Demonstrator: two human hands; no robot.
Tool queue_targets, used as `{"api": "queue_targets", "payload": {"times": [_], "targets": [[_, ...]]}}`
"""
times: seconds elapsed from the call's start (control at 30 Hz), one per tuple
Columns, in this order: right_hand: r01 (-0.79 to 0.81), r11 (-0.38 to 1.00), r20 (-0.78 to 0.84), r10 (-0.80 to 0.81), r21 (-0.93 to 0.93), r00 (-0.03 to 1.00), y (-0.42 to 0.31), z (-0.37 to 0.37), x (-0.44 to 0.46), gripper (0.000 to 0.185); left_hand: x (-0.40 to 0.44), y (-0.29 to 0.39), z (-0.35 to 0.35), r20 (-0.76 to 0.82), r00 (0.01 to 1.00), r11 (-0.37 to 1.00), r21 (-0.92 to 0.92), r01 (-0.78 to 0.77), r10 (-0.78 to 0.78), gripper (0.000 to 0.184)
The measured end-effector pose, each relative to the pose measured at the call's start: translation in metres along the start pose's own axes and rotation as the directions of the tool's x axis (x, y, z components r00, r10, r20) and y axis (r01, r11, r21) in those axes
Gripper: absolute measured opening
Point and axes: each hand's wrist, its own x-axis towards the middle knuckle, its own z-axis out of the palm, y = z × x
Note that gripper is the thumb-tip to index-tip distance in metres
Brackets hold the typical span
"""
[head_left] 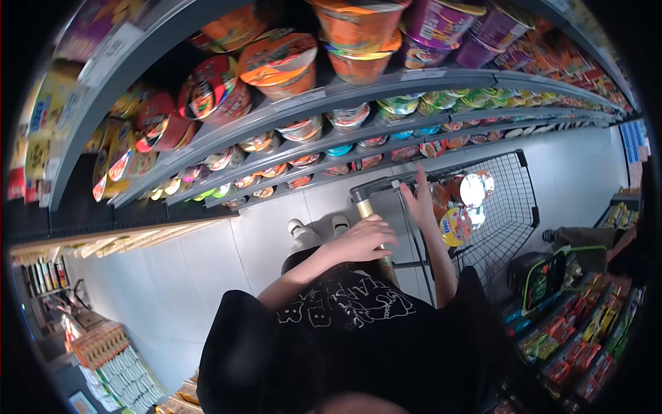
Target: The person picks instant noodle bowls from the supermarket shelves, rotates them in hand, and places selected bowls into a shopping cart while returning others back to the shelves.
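Observation:
My left hand (365,240) lies across the pale handle bar (364,207) of a shopping cart, with its fingers curled over it. Above the cart's near end, my right hand (418,199) is open, fingers stretched and thumb apart, with nothing in it. Inside the black wire shopping cart (507,228) sit several packaged foods, among them a yellow-lidded noodle bowl (455,226). Bright glare hides part of a red-and-orange package (452,190) beside it.
Ahead, curved-looking shelves (296,103) hold several instant noodle bowls (279,62) and purple cups (441,24). Snack packs fill a low display (572,352) at right, where another person's leg (576,237) and a green-edged dark container (545,279) show. Stacked packages (117,366) stand lower left.

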Motion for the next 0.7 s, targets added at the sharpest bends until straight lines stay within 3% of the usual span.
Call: {"api": "queue_targets", "payload": {"times": [0.07,0.13,0.2,0.23,0.4,0.47,0.6,0.63,0.7], "targets": [[0.055,0.965,0.276,0.019,-0.258,0.961,-0.012,-0.002,0.002,0.077,0.000,-0.001,0.002,-0.047,0.999,1.000,0.003,-0.014,0.014,0.017],[0.160,0.949,0.270,-0.085,-0.271,0.959,-0.022,0.008,0.004,0.077,0.001,-0.002,0.002,-0.026,0.999,1.000,0.009,-0.029,0.029,0.016],[0.021,0.823,0.290,0.176,-0.568,0.941,-0.042,0.010,0.005,0.073,-0.001,-0.001,0.003,-0.055,0.998,0.999,-0.001,-0.040,0.040,0.016],[0.102,0.813,0.252,0.056,-0.573,0.966,-0.026,0.014,0.005,0.070,-0.001,-0.001,0.003,-0.091,0.995,0.999,0.004,-0.050,0.050,0.016],[0.107,0.771,0.252,0.071,-0.628,0.965,-0.029,0.018,0.006,0.062,-0.004,-0.009,0.013,-0.276,0.955,0.993,0.055,-0.102,0.113,0.017],[0.136,0.790,0.189,-0.026,-0.598,0.982,-0.026,0.021,0.005,0.058,-0.005,-0.012,0.018,-0.336,0.931,0.988,0.094,-0.121,0.146,0.017],[0.142,0.623,0.157,-0.031,-0.769,0.987,-0.026,0.031,0.006,0.058,-0.002,-0.020,0.028,-0.379,0.909,0.969,0.230,-0.088,0.172,0.012],[0.138,0.579,0.141,-0.040,-0.803,0.989,-0.027,0.032,0.007,0.053,-0.002,-0.024,0.029,-0.424,0.874,0.964,0.214,-0.157,0.237,0.011],[0.150,0.561,0.134,-0.070,-0.814,0.989,-0.022,0.037,0.010,0.054,-0.004,-0.027,0.031,-0.448,0.853,0.946,0.292,-0.144,0.268,0.010]]}}
